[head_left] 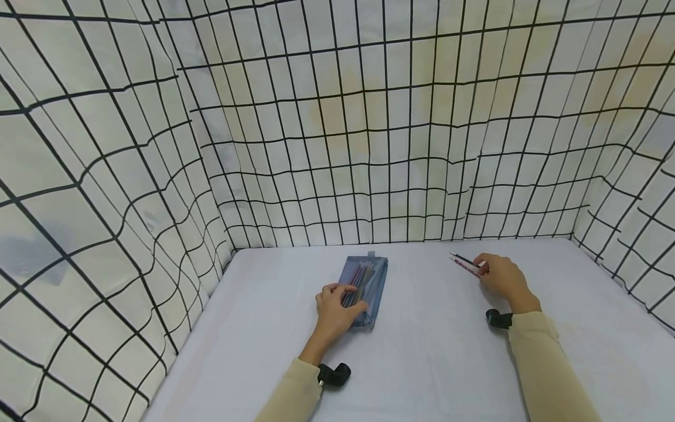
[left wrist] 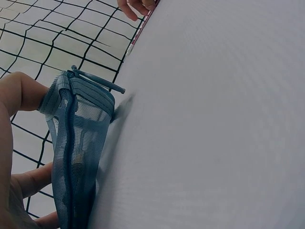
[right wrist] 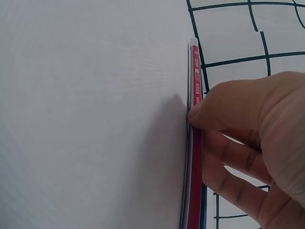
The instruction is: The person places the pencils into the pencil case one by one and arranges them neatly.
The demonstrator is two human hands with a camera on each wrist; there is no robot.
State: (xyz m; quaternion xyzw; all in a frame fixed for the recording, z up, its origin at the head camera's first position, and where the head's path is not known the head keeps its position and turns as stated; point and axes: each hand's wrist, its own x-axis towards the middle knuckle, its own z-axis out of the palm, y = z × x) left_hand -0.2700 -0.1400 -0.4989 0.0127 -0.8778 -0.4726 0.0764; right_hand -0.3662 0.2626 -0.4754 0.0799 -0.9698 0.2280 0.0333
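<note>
- The left hand lies on the near end of a blue mesh pencil case; its fingers curl over the case, thumb on one side and fingers on the other in the left wrist view, so the grip is closed around the pouch
- The pencil case lies flat on the pale surface, a little left of the middle, long axis running away from the person; several dark and reddish pencils show through the mesh; a small zip pull sticks out at the far end
- The right hand rests on the surface well to the right of the case, near the back; its grip is a pinch, thumb and fingertips pressed on a small bundle of pencils; the uppermost one is red with white lettering; the free ends point left and away from the person
- The bundle lies low against the surface; how many pencils it holds I cannot tell
- Both forearms wear beige sleeves; a black camera mount sits at the left wrist, another at the right
- A white cloth with a black grid hangs behind and at both sides of the surface
</note>
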